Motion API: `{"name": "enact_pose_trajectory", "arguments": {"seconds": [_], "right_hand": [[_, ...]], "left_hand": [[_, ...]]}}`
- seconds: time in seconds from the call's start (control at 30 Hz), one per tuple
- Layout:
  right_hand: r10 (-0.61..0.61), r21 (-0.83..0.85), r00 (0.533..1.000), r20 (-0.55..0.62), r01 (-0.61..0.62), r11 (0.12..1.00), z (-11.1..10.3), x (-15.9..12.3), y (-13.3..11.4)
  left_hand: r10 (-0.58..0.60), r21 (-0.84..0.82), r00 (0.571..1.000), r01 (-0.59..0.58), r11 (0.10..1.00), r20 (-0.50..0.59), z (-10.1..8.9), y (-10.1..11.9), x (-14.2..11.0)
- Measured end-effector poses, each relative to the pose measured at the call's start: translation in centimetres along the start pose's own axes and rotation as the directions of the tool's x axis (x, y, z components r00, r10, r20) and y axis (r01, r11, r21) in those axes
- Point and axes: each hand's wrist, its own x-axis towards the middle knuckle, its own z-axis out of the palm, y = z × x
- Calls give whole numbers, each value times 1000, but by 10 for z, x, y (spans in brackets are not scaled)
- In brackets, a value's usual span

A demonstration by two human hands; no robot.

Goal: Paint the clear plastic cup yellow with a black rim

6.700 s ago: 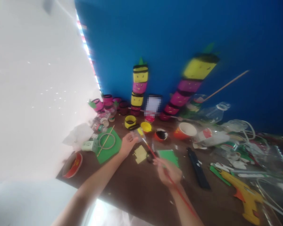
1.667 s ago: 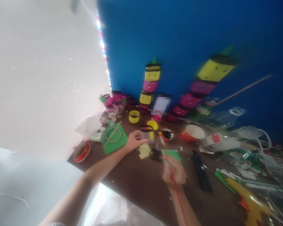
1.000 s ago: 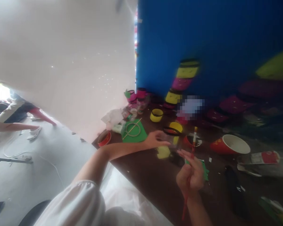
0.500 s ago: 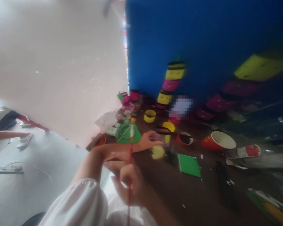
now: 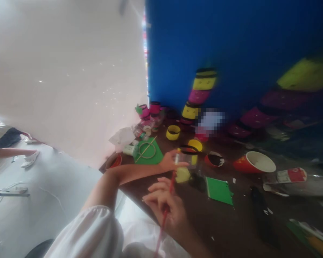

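the red-handled brush point(image 5: 172, 183) has just swung over: half a second ago it stood nearly upright in the right hand point(image 5: 167, 204), its tip in line with the green sheet point(image 5: 155, 152); now it leans, and its head lines up with the clear cup point(image 5: 187, 157) in the left hand point(image 5: 170, 161). whether the bristles touch the cup or only pass in front of it, i cannot tell.

taking the green square point(image 5: 219, 191) on the counter point(image 5: 193, 211) as landmark: the cup is beyond it and to its left, the brush hand well to its left and a little nearer the wearer. the red cup with dark contents point(image 5: 207, 160) sits just beyond the square, and the yellow scrap point(image 5: 183, 175) lies to its left.

the left grip is as it was, fingers curled around the cup below the black rim; the right grip is narrow, closed on the brush handle. i read the swing as bringing the brush back to the cup, with the work there unfinished.
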Motion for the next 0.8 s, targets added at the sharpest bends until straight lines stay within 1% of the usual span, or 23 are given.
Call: {"name": "enact_pose_trajectory", "arguments": {"seconds": [0.1, 0.17, 0.23, 0.27, 0.3, 0.33, 0.4, 0.43, 0.47, 0.5, 0.57, 0.6, 0.67, 0.8], "right_hand": [[-7, -206, 999, 43, 16, 979, -24, -33, 12], [-8, -342, 997, 72, 32, 939, -42, -57, 17], [-18, -440, 995, 100, 60, 896, -64, -79, 21], [27, -498, 992, 127, 40, 866, -76, -88, 23], [25, -549, 995, 101, 35, 835, -87, -96, 24], [-9, -612, 1000, 28, 24, 791, -99, -102, 26], [-82, -712, 992, -96, -11, 702, -120, -110, 32], [-86, -732, 986, -141, -45, 680, -129, -112, 35], [-82, -725, 977, -198, -89, 683, -136, -112, 39], [-108, -694, 956, -272, -117, 710, -142, -111, 43], [-129, -614, 893, -432, -186, 767, -146, -102, 52], [-94, -591, 879, -467, -232, 773, -146, -95, 56], [-74, -552, 832, -550, -296, 780, -142, -78, 63], [-40, -516, 817, -575, -324, 793, -134, -42, 76]], "left_hand": [[-2, -5, 1000, 2, 1000, 4, -1, -5, 3], [-9, -14, 1000, 9, 1000, -1, 0, -8, 4], [-13, -24, 1000, 13, 1000, -7, 0, -9, 4], [-11, -28, 1000, 11, 1000, -3, 1, -9, 4], [-10, -26, 1000, 10, 1000, -5, 1, -9, 4], [-4, -33, 1000, 4, 999, -23, 2, -9, 4], [11, -61, 999, -14, 998, -44, 2, -8, 4], [20, -82, 997, -25, 996, -69, 2, -7, 4], [24, -116, 995, -35, 993, -93, 2, -6, 4], [20, -160, 990, -43, 986, -139, 2, -6, 4], [23, -177, 984, -55, 983, -177, 2, -4, 4], [24, -180, 981, -60, 982, -195, 1, -4, 4], [28, -181, 973, -70, 981, -229, 1, -3, 4], [9, -174, 938, -74, 982, -345, 3, -3, 6]]}}
